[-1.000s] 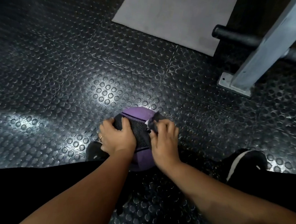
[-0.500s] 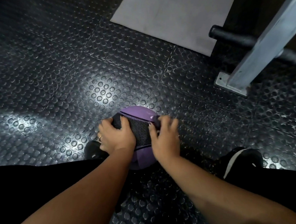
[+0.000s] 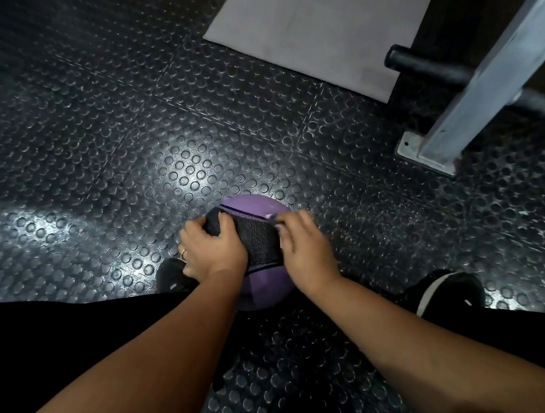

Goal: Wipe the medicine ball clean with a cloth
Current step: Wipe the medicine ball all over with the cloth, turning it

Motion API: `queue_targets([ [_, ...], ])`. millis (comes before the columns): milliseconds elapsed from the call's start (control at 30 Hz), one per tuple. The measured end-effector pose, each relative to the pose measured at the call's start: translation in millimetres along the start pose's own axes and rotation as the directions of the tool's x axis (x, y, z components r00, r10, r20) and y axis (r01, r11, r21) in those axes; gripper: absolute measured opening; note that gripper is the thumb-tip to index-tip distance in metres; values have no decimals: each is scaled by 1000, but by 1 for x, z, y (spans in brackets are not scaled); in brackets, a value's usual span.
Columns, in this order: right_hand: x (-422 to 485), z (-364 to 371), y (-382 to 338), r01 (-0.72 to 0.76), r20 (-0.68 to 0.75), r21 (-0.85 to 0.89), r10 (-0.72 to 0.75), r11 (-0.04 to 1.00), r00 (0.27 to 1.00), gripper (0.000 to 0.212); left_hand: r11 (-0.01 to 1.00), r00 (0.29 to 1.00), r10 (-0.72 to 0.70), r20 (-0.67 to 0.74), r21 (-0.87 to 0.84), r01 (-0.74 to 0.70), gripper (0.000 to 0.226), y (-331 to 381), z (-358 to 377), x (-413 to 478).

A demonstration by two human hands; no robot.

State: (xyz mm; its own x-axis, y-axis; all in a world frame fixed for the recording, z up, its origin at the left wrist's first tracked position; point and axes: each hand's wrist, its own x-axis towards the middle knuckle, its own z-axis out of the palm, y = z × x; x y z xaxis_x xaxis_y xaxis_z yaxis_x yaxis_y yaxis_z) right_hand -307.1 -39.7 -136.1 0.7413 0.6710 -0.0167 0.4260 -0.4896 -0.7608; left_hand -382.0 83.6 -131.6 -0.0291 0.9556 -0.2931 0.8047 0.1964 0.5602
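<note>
Head: left hand (image 3: 215, 250), right hand (image 3: 306, 250) hold ball (image 3: 248, 204).

Bare forearms (image 3: 157, 353), ring (image 3: 183, 251) on L hand (image 3: 214, 250), blk trousers (image 3: 62, 336), blk shoes (image 3: 462, 285) w/ white stripe

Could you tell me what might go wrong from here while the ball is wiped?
The medicine ball sits loose on the studded rubber floor; a push from the right hand could roll it away from the left hand. Only a scrap of cloth seems to show at the right fingertips, so bare fingers may smear the ball.
</note>
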Motion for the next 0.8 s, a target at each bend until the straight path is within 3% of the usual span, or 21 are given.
queue_targets([
  [133, -3, -4, -13, 225, 104, -36, -220, 974, 970, 20, 1000, 1000, 7, 1, 1, -7, 44, -2, 2, 3],
  [333, -41, -28, 72, -157, 100, -164, 175, 974, 980, 20, 1000, 1000, 28, 10, -9, -28, 42, 0, -1, -1],
  [400, -38, -29, 65, -200, 61, -121, 208, 972, 976, 17, 1000, 1000, 26, 11, -9, -26, 41, 1, -1, 2],
  [533, 1, -7, -5, 60, 59, -27, -58, 998, 997, 21, 998, 998, 58, 3, 20, -58, 35, -1, 2, -3],
  [667, 13, -2, -22, 308, 184, -104, -286, 946, 940, 19, 998, 998, 62, -13, 21, -62, 31, -3, 3, -1],
  [733, 6, -7, -8, 224, 154, -81, -210, 971, 965, 21, 998, 999, 54, -7, 25, -54, 31, -2, 3, -3],
  [800, -5, -15, 18, 46, 108, -83, -37, 995, 993, 22, 998, 999, 51, 0, 23, -51, 31, 0, 2, -3],
])
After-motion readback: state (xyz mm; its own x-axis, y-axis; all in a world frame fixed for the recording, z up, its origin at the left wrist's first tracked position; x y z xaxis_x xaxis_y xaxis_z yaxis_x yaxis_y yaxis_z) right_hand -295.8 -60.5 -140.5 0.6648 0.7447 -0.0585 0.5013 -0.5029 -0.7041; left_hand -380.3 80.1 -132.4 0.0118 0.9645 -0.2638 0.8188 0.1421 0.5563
